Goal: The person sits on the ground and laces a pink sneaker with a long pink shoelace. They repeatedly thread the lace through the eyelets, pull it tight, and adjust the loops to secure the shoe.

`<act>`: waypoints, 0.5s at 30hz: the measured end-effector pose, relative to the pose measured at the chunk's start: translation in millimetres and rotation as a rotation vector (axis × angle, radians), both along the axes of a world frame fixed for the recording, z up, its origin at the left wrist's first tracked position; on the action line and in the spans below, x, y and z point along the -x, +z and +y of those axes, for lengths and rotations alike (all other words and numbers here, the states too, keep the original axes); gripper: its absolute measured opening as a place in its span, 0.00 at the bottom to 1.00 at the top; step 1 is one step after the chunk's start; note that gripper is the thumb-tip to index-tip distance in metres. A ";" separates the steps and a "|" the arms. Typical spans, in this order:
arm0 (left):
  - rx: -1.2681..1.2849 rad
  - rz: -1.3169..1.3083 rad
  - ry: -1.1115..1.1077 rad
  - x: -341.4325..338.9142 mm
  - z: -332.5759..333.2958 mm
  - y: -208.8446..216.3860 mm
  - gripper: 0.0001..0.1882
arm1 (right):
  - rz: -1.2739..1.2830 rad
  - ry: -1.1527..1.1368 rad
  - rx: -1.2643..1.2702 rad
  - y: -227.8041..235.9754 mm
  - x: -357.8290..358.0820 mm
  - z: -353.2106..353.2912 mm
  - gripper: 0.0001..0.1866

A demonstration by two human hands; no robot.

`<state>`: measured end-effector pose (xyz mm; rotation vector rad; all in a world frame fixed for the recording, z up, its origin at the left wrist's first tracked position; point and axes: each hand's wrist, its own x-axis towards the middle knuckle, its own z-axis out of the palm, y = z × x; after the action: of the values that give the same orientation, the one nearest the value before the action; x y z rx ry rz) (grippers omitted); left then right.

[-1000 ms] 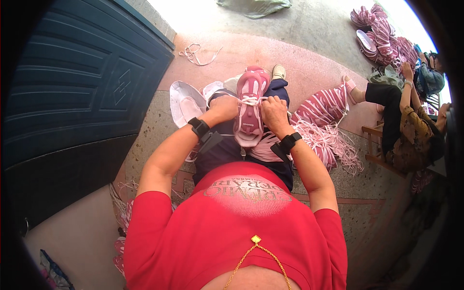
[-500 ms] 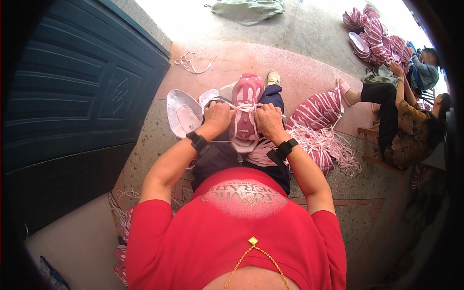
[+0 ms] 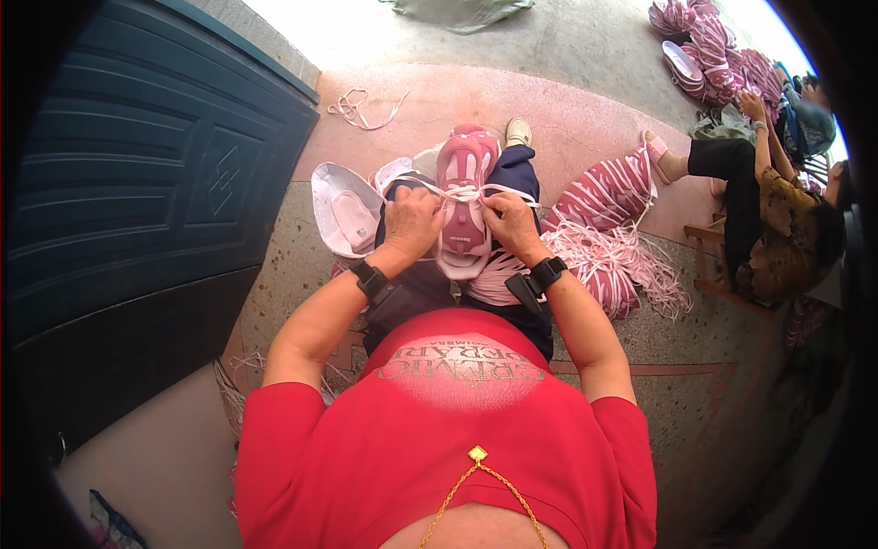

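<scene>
A pink shoe upper (image 3: 465,233) rests across my lap, its toe pointing away from me. A pale shoelace (image 3: 464,193) crosses its front and meets in a knot or bow at the middle. My left hand (image 3: 413,222) is closed at the upper's left side, pinching the lace there. On the other side my right hand (image 3: 512,222) pinches the lace with thumb and forefinger, and a strand runs outward above its knuckles. The fingertips partly hide the lace ends. Black bands with small devices circle both wrists.
White-lined uppers (image 3: 340,212) lie left of my knees. To the right are a bundle of pink uppers (image 3: 599,197) and a heap of loose laces (image 3: 631,265). One lace (image 3: 366,110) lies on the floor ahead. A dark door (image 3: 174,174) stands left; a seated person (image 3: 777,238) is at right.
The lace now stretches out past my right hand, and that hand's fingers have shifted to a pinch near the knot. My left hand stays beside the upper. The view has shifted slightly.
</scene>
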<state>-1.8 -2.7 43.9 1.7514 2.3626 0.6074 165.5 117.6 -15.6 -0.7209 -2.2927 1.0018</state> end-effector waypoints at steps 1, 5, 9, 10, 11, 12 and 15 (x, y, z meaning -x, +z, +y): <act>-0.062 0.016 -0.013 0.9 6.7 1.9 0.08 | 0.034 -0.035 0.031 -1.0 0.1 -1.7 0.06; 0.068 -0.029 -0.178 -6.6 50.1 10.2 0.09 | 0.039 -0.137 0.306 8.2 2.2 -4.2 0.07; 0.317 0.199 -0.382 -7.5 74.9 0.9 0.08 | -0.024 -0.082 0.193 11.0 3.4 -6.3 0.06; 0.245 0.158 -0.348 -4.7 75.1 0.3 0.07 | -0.027 -0.038 0.072 11.0 3.3 -3.3 0.04; 0.179 0.121 -0.312 1.4 74.2 -0.6 0.07 | -0.024 0.005 -0.044 11.3 6.4 -0.8 0.03; 0.114 0.084 -0.275 7.1 73.4 -1.5 0.07 | -0.021 0.050 -0.160 11.6 9.2 0.7 0.03; 0.212 -0.424 -0.075 21.7 73.8 -1.0 0.08 | -0.364 0.154 -0.555 16.8 19.9 -2.8 0.06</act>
<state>-23.5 71.1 42.9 1.4460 1.9832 0.6190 145.7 114.8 1.3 -0.5226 -2.7926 0.2622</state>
